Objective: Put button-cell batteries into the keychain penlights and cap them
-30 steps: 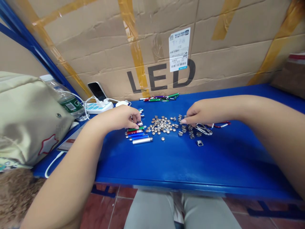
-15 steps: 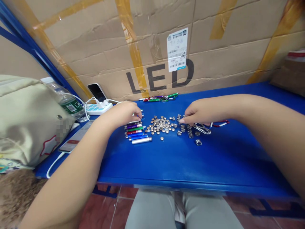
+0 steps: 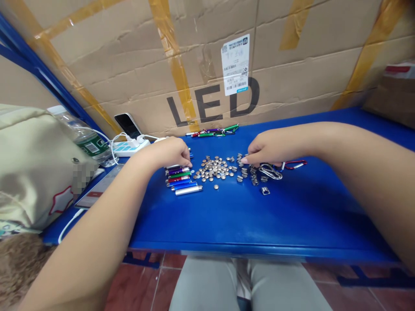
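Observation:
On the left of the blue table, my left hand (image 3: 177, 153) bends over a row of coloured metal tubes, its fingers curled down at the upper ones. What those fingertips hold, if anything, is hidden. The nearest tubes in the row are a silver tube (image 3: 188, 190), a blue tube (image 3: 184, 185) and a red tube (image 3: 179, 179). My right hand (image 3: 259, 151) is closed above the small metal clips (image 3: 254, 177), thumb against fingers; I cannot make out anything in its grip. A pile of round metal caps (image 3: 215, 168) lies between both hands.
Silver carabiners (image 3: 271, 172) and a red carabiner (image 3: 295, 164) lie by my right hand. Several assembled coloured tubes (image 3: 214, 132) rest at the back, against a large cardboard box (image 3: 201, 65). A power strip (image 3: 131, 147), phone (image 3: 99, 188), bottle (image 3: 92, 142) and bag (image 3: 39, 160) stand left.
The view has shifted slightly, moving the scene a little to the left. My left fingertips have dipped lower toward the tubes. My right hand stays over the clips.

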The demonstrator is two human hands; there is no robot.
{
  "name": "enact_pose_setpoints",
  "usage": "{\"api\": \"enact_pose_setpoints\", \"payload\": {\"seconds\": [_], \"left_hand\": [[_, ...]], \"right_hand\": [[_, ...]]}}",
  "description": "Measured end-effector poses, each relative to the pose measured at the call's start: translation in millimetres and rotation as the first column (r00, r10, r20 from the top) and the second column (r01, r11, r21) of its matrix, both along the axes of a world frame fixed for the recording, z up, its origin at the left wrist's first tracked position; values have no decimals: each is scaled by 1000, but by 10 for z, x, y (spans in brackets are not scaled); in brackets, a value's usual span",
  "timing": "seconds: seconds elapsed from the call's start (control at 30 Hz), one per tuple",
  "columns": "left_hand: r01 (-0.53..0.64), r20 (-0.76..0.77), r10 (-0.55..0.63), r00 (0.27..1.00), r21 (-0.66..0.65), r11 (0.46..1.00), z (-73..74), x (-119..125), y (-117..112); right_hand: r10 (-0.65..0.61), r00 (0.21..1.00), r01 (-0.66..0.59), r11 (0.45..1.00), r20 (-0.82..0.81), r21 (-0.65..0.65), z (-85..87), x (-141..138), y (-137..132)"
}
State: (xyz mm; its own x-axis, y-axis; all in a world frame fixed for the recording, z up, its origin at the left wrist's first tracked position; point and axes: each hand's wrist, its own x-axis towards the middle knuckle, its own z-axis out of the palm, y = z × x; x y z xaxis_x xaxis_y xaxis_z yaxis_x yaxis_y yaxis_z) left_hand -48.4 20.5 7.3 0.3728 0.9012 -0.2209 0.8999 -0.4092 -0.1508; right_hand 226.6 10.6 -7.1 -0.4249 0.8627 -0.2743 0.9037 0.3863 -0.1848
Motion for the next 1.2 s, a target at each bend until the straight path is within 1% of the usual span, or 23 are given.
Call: {"api": "enact_pose_setpoints", "payload": {"seconds": [0.23,0.57,0.73,0.93,1.03,1.2], "left_hand": [[-19,-13,18,1000,-40,999,1,-13,62],[-49,-24,48,999,-69,996,-27,52,70],[-9,-17,8,1000,-69,998,6,-2,97],[-55,-30,53,998,-97,994,31,-4,68],[-59,-16,58,998,-91,994,20,9,59],[-9,69,15,998,-93,996,-46,30,100]], "right_hand": [[-3,1000,3,1000,28,5,35,-34,-38],[13,997,-12,1000,70,-10,36,-29,-31],[9,997,-9,1000,81,0,45,-30,-35],[9,999,-9,1000,49,8,26,-11,-14],[9,1000,-9,1000,30,4,23,-7,-9],[25,999,-25,1000,39,12,23,-9,-13]]}}
